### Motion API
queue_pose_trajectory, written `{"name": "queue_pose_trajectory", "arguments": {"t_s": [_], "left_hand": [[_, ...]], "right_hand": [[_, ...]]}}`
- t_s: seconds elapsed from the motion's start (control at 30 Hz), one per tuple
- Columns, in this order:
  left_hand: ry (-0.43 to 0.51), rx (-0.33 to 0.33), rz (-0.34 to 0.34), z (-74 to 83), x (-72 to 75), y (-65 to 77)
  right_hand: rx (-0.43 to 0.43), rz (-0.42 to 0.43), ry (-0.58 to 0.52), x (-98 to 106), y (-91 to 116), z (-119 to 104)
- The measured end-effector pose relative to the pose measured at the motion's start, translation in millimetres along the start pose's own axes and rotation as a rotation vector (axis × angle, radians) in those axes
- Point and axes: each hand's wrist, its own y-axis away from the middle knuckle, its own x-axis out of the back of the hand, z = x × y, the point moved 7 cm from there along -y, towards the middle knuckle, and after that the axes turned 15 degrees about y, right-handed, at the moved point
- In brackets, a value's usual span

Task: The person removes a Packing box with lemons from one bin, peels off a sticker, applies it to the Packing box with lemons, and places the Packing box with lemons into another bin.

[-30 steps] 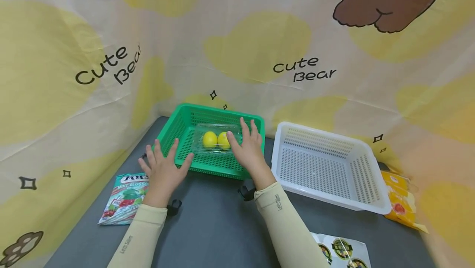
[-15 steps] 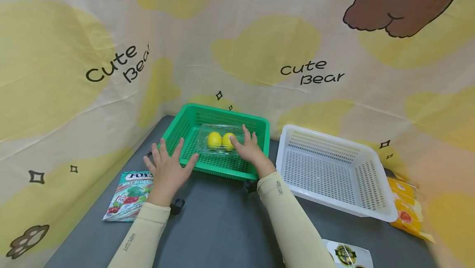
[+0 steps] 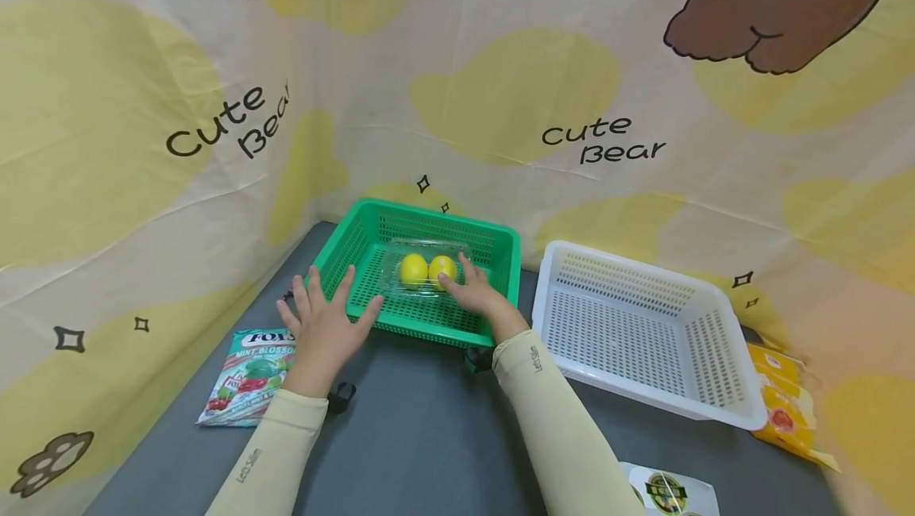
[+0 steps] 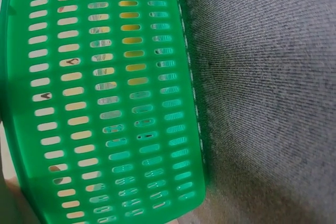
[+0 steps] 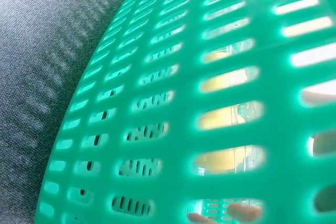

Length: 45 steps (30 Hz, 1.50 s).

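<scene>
A clear plastic box (image 3: 395,262) lies in the green basket (image 3: 511,262), with two round yellow things (image 3: 414,271) inside that look like lemons. My right hand (image 3: 486,299) reaches over the basket's front rim to the right end of the box. Its thumb and fingers stand apart there; whether they touch the box I cannot tell. At the basket's front left corner is my left hand (image 3: 325,341), fingers spread, holding nothing. Both wrist views show mostly the slotted basket wall (image 4: 115,98), with yellow showing through; fingertips (image 5: 244,212) appear through a slot in the right wrist view.
To the right stands a white basket (image 3: 545,302), with an orange packet (image 3: 782,405) beyond it. A green candy bag (image 3: 246,381) lies partly behind the left hand. A sheet of round stickers (image 3: 668,488) is near the front. Fabric walls enclose the grey table (image 3: 422,437).
My right hand has come down and closer to the box, its fingers more bent. The left hand keeps its spread pose. The head view has shifted slightly.
</scene>
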Motion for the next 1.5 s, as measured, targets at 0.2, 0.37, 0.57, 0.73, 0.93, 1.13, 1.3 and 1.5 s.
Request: {"name": "queue_pose_trajectory", "arguments": {"t_s": [0.2, 0.37, 0.57, 0.73, 0.93, 1.13, 1.3, 1.5], "left_hand": [[-0.007, -0.002, -0.003, -0.5, -1.4, 1.1], [-0.001, 0.003, -0.008, 0.5, -1.0, 2.2], [0.011, -0.005, 0.002, 2.9, 0.0, 0.0], [0.009, -0.01, 0.008, 3.1, 0.0, -1.5], [0.013, -0.007, 0.013, 1.1, -0.3, -1.4], [0.003, -0.001, 0.009, -0.7, -2.8, -0.5], [0.006, 0.006, 0.004, 0.0, -2.3, -0.9], [0.01, 0.005, 0.0, 0.7, -1.5, -1.1]], "right_hand": [[0.007, 0.031, -0.023, -2.6, -1.6, 4.4], [0.031, 0.068, -0.093, -1.3, -2.6, 3.5], [0.031, 0.135, -0.171, 6.5, -4.2, 0.7], [0.03, 0.179, -0.231, 12.4, -2.4, -1.8], [0.064, 0.259, -0.264, 20.0, 3.6, -4.1], [0.071, 0.295, -0.28, 28.3, 14.1, -4.0], [0.07, 0.325, -0.321, 44.3, 28.8, -3.7], [0.066, 0.335, -0.48, 64.2, 69.4, 3.8]]}}
